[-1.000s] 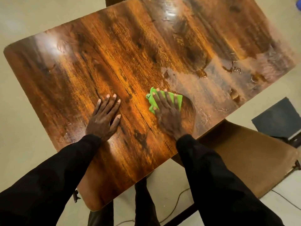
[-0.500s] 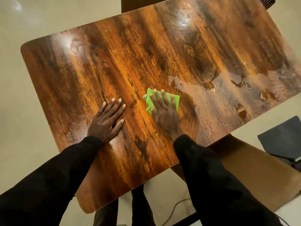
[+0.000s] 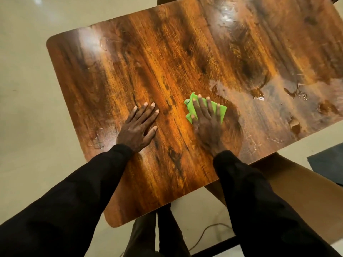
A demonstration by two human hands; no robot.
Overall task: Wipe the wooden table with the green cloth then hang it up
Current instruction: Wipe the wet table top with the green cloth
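A glossy wooden table (image 3: pixel 185 52) with dark grain fills most of the head view. The small green cloth (image 3: pixel 221 109) lies flat on it, right of centre. My right hand (image 3: pixel 207 121) presses down on the cloth with straight, spread fingers, hiding most of it. My left hand (image 3: pixel 138 128) rests flat on the bare wood to the left of the cloth, fingers straight. Wet patches and droplets (image 3: pixel 295 95) shine on the table to the right of the cloth.
A brown chair seat (image 3: pixel 297 191) sits below the table's near right edge. A dark mat (image 3: pixel 328 164) lies on the pale floor at the right. A cable (image 3: pixel 207 232) runs across the floor near my legs. Pale floor surrounds the table.
My right hand has slid the cloth slightly left and away from me across the wood. The left hand stays planted. The view has shifted, so the table sits further right in frame.
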